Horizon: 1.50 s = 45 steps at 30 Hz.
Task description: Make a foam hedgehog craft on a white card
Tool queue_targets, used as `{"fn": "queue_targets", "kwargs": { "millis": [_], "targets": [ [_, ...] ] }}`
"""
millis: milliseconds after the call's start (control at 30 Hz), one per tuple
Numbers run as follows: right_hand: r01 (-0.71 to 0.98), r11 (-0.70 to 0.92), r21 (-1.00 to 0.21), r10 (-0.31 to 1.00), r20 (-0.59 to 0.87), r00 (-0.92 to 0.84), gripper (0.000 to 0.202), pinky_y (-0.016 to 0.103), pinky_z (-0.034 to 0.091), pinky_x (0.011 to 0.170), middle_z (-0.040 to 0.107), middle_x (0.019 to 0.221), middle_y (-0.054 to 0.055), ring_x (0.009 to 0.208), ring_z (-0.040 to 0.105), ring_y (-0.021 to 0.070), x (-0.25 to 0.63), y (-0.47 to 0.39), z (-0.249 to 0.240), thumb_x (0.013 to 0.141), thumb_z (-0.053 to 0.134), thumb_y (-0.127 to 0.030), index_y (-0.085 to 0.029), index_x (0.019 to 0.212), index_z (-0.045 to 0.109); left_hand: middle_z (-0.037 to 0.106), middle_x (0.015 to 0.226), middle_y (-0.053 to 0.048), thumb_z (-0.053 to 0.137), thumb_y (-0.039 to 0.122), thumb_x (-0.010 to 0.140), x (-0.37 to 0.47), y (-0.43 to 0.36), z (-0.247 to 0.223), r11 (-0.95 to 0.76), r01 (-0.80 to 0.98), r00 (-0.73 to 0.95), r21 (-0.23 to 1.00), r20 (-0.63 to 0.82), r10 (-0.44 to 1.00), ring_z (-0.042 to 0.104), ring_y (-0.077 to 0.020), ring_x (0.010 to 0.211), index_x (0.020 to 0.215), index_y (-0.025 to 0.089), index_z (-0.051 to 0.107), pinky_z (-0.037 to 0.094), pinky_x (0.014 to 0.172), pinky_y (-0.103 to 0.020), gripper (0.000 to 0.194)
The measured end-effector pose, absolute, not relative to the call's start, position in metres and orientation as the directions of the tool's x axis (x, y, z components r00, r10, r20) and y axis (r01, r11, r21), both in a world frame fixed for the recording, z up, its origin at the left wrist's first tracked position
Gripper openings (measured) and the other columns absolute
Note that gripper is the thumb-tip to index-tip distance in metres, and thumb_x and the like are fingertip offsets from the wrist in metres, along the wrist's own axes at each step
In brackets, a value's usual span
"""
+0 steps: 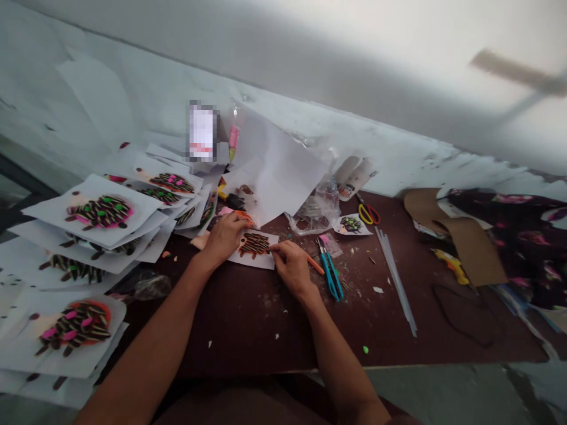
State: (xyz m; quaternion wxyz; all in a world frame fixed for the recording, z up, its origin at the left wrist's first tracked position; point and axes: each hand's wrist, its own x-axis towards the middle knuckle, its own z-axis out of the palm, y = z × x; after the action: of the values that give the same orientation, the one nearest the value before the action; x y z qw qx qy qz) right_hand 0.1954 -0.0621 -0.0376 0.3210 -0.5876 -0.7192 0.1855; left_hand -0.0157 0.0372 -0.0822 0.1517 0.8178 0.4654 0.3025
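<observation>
A small white card (261, 263) lies on the table before me, bearing a hedgehog figure (254, 245) with orange backing and dark striped spines. My left hand (227, 237) is at the card's upper left, its fingers closed against a soft orange lump (243, 218) that looks like modelling clay. At the right end of the hedgehog, my right hand (293, 264) has thumb and finger pinched together over the card. Whatever is in that pinch is too small to make out. Just right of this hand lie blue-handled cutters (331, 276) and an orange stick-like tool (315, 264).
Stacked hedgehog cards (101, 218) cover the left side. Behind the work are a plastic bag (316, 206) and a large white sheet (274, 165). Scissors (369, 213), clear glue sticks (396, 283) and a yellow glue gun (452, 265) lie rightward. A phone (202, 133) leans at the wall.
</observation>
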Motion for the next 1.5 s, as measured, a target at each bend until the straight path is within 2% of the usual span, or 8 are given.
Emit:
{"fn": "queue_targets", "kwargs": {
  "millis": [200, 633, 867, 1500],
  "targets": [
    [0.765, 0.245, -0.595, 0.963, 0.244, -0.119, 0.02, 0.029, 0.049, 0.084, 0.072, 0.092, 0.006, 0.089, 0.066, 0.0191, 0.191, -0.06, -0.043, 0.092, 0.059, -0.009, -0.019, 0.097, 0.076, 0.069, 0.102, -0.009, 0.05, 0.007, 0.091, -0.015, 0.037, -0.082, -0.515, 0.672, 0.384, 0.533, 0.343, 0.857, 0.061, -0.0233, 0.104, 0.099, 0.021, 0.078, 0.051, 0.097, -0.04, 0.033],
    [0.885, 0.246, -0.395, 0.96, 0.224, -0.167, 0.017, 0.03, 0.046, 0.081, 0.069, 0.09, 0.006, 0.089, 0.061, 0.0211, 0.187, -0.061, -0.041, 0.097, 0.057, -0.017, -0.022, 0.094, 0.073, 0.069, 0.103, -0.01, 0.049, 0.006, 0.091, -0.015, 0.036, -0.078, -0.511, 0.676, 0.386, 0.531, 0.335, 0.859, 0.06, -0.025, 0.105, 0.1, 0.022, 0.078, 0.051, 0.096, -0.042, 0.034],
    [0.886, 0.237, -0.399, 0.962, 0.221, -0.158, 0.017, 0.03, 0.045, 0.081, 0.07, 0.093, 0.006, 0.09, 0.062, 0.0206, 0.184, -0.061, -0.04, 0.098, 0.056, -0.016, -0.022, 0.096, 0.072, 0.069, 0.104, -0.01, 0.05, 0.004, 0.089, -0.015, 0.037, -0.079, -0.513, 0.68, 0.394, 0.524, 0.329, 0.858, 0.06, -0.0245, 0.105, 0.102, 0.022, 0.078, 0.051, 0.097, -0.042, 0.036],
    [0.929, 0.237, -0.285, 0.963, 0.197, -0.185, 0.02, 0.029, 0.04, 0.072, 0.063, 0.083, 0.006, 0.085, 0.055, 0.021, 0.18, -0.056, -0.043, 0.099, 0.056, -0.018, -0.023, 0.087, 0.071, 0.07, 0.104, -0.009, 0.049, 0.002, 0.087, -0.013, 0.035, -0.075, -0.499, 0.698, 0.389, 0.513, 0.314, 0.866, 0.061, -0.0252, 0.104, 0.102, 0.023, 0.078, 0.052, 0.096, -0.041, 0.038]
  ]
}}
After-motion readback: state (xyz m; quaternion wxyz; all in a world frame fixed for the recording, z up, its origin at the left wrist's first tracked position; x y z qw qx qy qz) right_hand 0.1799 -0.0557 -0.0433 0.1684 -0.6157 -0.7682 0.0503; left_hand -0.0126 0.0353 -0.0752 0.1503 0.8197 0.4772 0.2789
